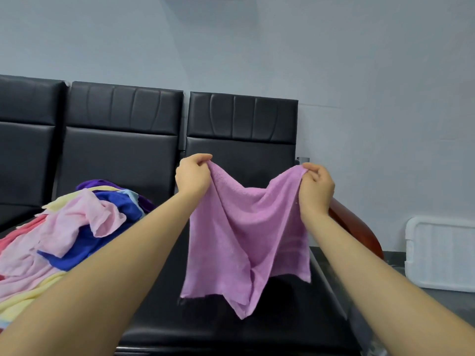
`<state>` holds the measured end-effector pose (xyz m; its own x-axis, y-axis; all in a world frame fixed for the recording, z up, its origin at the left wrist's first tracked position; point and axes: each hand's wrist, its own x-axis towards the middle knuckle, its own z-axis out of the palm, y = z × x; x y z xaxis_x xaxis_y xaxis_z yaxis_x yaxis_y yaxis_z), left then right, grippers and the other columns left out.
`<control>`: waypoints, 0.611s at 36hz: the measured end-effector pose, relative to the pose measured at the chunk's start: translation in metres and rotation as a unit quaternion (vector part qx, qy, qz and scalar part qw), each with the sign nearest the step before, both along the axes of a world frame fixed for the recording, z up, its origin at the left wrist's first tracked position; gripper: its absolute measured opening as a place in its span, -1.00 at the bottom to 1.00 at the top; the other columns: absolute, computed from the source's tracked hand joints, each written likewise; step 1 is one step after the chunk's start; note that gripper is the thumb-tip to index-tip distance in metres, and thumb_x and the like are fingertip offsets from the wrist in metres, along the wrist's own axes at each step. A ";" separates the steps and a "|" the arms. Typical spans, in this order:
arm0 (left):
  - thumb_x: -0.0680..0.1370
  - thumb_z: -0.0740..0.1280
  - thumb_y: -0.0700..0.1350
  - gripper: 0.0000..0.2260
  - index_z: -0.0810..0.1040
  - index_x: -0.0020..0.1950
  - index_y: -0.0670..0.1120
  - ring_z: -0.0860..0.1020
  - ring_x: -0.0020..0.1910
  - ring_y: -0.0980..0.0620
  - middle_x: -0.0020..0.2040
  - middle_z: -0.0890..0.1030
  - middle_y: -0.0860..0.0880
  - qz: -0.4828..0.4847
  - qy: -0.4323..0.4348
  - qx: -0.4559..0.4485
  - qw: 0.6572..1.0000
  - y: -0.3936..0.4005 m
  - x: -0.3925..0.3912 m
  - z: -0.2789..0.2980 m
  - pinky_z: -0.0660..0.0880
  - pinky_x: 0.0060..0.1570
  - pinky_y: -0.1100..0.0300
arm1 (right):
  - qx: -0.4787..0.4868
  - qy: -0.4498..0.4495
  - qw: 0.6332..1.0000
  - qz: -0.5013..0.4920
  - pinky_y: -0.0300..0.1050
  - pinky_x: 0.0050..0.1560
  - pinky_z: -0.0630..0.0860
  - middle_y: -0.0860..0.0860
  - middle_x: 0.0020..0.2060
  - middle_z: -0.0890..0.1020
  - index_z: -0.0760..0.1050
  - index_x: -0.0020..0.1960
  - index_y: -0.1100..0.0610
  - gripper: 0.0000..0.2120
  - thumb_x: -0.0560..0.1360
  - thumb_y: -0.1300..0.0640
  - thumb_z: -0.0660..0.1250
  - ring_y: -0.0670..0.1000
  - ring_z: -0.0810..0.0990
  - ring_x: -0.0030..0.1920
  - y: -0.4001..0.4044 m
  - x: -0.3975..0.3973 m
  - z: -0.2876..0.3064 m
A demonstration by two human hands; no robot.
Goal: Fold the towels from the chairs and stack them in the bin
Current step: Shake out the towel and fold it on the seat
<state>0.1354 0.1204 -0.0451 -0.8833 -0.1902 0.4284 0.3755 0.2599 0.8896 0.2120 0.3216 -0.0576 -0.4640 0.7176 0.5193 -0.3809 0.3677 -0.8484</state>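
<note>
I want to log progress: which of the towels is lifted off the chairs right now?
The lilac towel, which the left hand and right hand pinch by its top corners. The others lie heaped in the pile on the seat.

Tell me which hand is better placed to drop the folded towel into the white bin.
Right. The right hand pinches the lilac towel on the side nearest the white bin, which sits low at far right. The left hand would probably have to cross over.
</note>
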 end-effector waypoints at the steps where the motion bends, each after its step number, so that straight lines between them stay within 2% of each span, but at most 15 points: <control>1: 0.55 0.15 -0.26 -0.66 0.64 0.15 -0.01 0.53 0.18 0.02 0.14 0.63 0.03 -0.002 -0.002 0.029 1.000 0.000 0.000 0.003 0.40 0.29 0.14 | -0.010 0.005 1.000 0.009 -0.38 -0.17 0.43 -0.12 -0.13 0.56 0.53 0.08 0.12 -0.73 0.53 0.32 0.12 -0.11 0.54 -0.09 0.000 0.001 0.004; 4: 0.57 0.20 -0.20 -0.72 0.62 0.17 0.01 0.56 0.12 0.05 0.11 0.63 0.05 -0.007 -0.005 0.099 0.995 0.000 0.001 0.010 0.43 0.22 0.20 | -0.012 0.003 1.000 0.028 -0.32 -0.05 0.44 -0.04 0.02 0.54 0.46 0.21 0.14 -0.65 0.48 0.37 0.15 -0.06 0.52 0.02 0.001 0.002 0.014; 6: 0.56 0.17 -0.27 -0.67 0.62 0.18 -0.01 0.56 0.09 0.06 0.10 0.62 0.04 -0.010 -0.002 0.118 0.993 0.001 0.004 0.013 0.44 0.14 0.26 | 0.007 -0.006 1.000 0.019 -0.23 0.08 0.44 -0.01 0.09 0.53 0.44 0.25 0.15 -0.59 0.46 0.41 0.14 -0.02 0.51 0.10 0.002 0.000 0.020; 8: 0.50 0.11 -0.36 -0.58 0.61 0.20 -0.04 0.54 0.07 0.07 0.13 0.62 0.01 -0.012 -0.005 0.119 0.993 -0.001 0.007 0.017 0.42 0.10 0.29 | 0.015 -0.011 1.000 0.001 -0.23 0.11 0.40 0.04 0.14 0.55 0.46 0.24 0.17 -0.60 0.47 0.42 0.11 0.01 0.51 0.15 0.003 -0.002 0.026; 12: 0.46 0.04 -0.43 -0.47 0.53 0.31 -0.09 0.47 0.25 0.02 0.28 0.52 -0.01 -0.034 0.006 0.107 0.994 -0.006 0.011 0.024 0.36 0.27 0.27 | 0.028 -0.029 0.998 -0.040 -0.30 0.05 0.35 0.11 0.14 0.58 0.51 0.18 0.22 -0.65 0.52 0.41 0.06 0.08 0.52 0.17 0.007 -0.002 0.039; 15: 0.44 0.01 -0.42 -0.39 0.44 0.40 -0.02 0.38 0.34 -0.05 0.42 0.35 0.05 -0.027 0.005 0.083 0.996 -0.011 0.012 0.027 0.32 0.33 0.17 | 0.050 -0.054 0.996 -0.060 -0.36 -0.05 0.30 0.11 0.11 0.58 0.51 0.14 0.23 -0.68 0.56 0.39 0.03 0.07 0.51 0.13 0.009 -0.001 0.044; 16: 0.44 0.01 -0.40 -0.39 0.42 0.41 0.01 0.35 0.34 -0.09 0.44 0.30 0.07 -0.022 -0.004 0.080 0.997 -0.012 0.012 0.028 0.32 0.33 0.12 | 0.059 -0.063 0.994 -0.065 -0.33 -0.05 0.31 0.12 0.10 0.57 0.51 0.12 0.23 -0.69 0.56 0.39 0.03 0.07 0.51 0.10 0.010 0.000 0.045; 18: 0.49 0.05 -0.36 -0.45 0.42 0.41 0.03 0.33 0.33 -0.14 0.43 0.27 0.08 -0.001 -0.013 0.061 0.998 -0.013 0.012 0.029 0.29 0.26 0.17 | 0.082 -0.083 0.991 -0.071 -0.24 -0.06 0.33 0.15 0.07 0.57 0.50 0.08 0.25 -0.68 0.53 0.41 0.01 0.07 0.50 0.02 0.012 -0.001 0.045; 19: 0.52 0.06 -0.34 -0.48 0.42 0.40 0.02 0.31 0.33 -0.15 0.43 0.28 0.05 0.020 -0.017 0.034 0.999 -0.013 0.014 0.030 0.24 0.25 0.18 | 0.097 -0.096 0.988 -0.075 -0.20 -0.06 0.35 0.15 0.06 0.57 0.51 0.06 0.25 -0.67 0.51 0.43 0.01 0.09 0.50 0.01 0.013 -0.001 0.044; 22: 0.52 0.09 -0.35 -0.54 0.46 0.36 -0.06 0.29 0.29 -0.20 0.37 0.30 -0.10 0.085 -0.016 -0.082 0.993 -0.016 0.021 0.030 0.20 0.32 0.06 | 0.141 -0.161 0.974 -0.076 -0.09 0.01 0.43 0.15 0.09 0.55 0.52 0.06 0.23 -0.66 0.49 0.42 0.02 0.15 0.51 0.08 0.015 -0.002 0.043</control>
